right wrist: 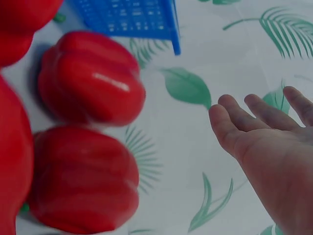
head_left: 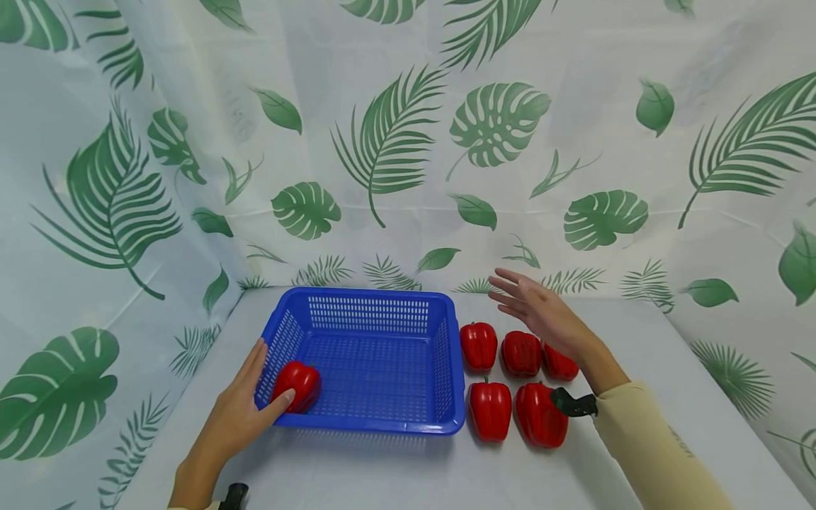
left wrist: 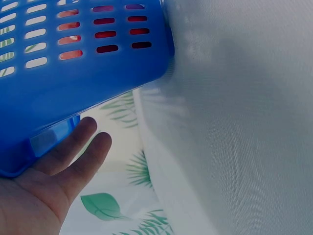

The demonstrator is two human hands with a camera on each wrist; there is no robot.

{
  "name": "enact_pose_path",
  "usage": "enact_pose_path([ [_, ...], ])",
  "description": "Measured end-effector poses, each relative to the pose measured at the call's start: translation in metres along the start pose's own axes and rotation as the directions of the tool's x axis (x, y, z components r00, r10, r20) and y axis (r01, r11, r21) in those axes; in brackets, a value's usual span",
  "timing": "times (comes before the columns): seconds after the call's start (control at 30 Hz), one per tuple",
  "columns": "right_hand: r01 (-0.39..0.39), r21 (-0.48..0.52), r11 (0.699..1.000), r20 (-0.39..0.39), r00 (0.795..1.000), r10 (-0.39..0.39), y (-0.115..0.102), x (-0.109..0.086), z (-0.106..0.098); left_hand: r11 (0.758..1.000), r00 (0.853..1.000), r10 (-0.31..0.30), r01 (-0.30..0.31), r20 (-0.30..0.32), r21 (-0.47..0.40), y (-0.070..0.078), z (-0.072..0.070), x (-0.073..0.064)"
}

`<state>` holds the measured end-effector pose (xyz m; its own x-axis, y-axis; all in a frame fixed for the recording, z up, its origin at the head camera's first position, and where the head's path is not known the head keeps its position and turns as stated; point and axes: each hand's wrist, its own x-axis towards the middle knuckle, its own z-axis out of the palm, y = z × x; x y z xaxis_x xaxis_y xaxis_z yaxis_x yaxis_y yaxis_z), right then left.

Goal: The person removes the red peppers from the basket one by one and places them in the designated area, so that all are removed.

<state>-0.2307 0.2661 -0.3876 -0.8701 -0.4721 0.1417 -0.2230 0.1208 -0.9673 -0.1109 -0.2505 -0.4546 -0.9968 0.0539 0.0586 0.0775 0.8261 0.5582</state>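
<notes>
A blue plastic basket sits on the table, with one red bell pepper in its front left corner. My left hand rests at that corner, its straight fingers along the outer left side and the thumb reaching over the front rim near the pepper. In the left wrist view, two extended fingers stand beside the basket wall. My right hand hovers with fingers extended above the back row of red bell peppers, holding nothing; the right wrist view also has this hand apart from the peppers.
Several red bell peppers stand in two rows right of the basket, the front ones close to its right wall. White table surface lies in front. A leaf-patterned sheet hangs behind and at both sides.
</notes>
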Motion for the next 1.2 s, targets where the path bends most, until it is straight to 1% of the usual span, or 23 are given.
enact_pose_path([
  [0.2,0.022,0.006,1.000,0.033,0.999,-0.022,-0.009,0.009,0.014,1.000,1.000,0.011,-0.011,-0.010,-0.005,-0.002,0.000,0.000],
  [0.5,0.043,0.032,0.999,0.050,0.998,-0.045,-0.019,0.027,0.033,1.000,1.000,0.024,-0.024,-0.019,0.001,-0.005,-0.001,0.000],
  [0.8,0.031,0.056,0.998,0.066,0.997,-0.035,-0.024,0.046,0.058,1.000,1.000,0.019,-0.019,-0.019,0.000,-0.006,-0.001,0.001],
  [1.03,0.037,0.052,0.998,0.101,0.994,-0.042,-0.029,0.061,0.079,1.000,1.000,0.024,-0.024,-0.021,-0.001,-0.005,-0.001,0.001],
  [1.2,0.049,0.088,0.995,0.142,0.988,-0.061,-0.030,0.069,0.092,1.000,1.000,0.023,-0.023,-0.018,-0.005,-0.005,0.001,0.001],
])
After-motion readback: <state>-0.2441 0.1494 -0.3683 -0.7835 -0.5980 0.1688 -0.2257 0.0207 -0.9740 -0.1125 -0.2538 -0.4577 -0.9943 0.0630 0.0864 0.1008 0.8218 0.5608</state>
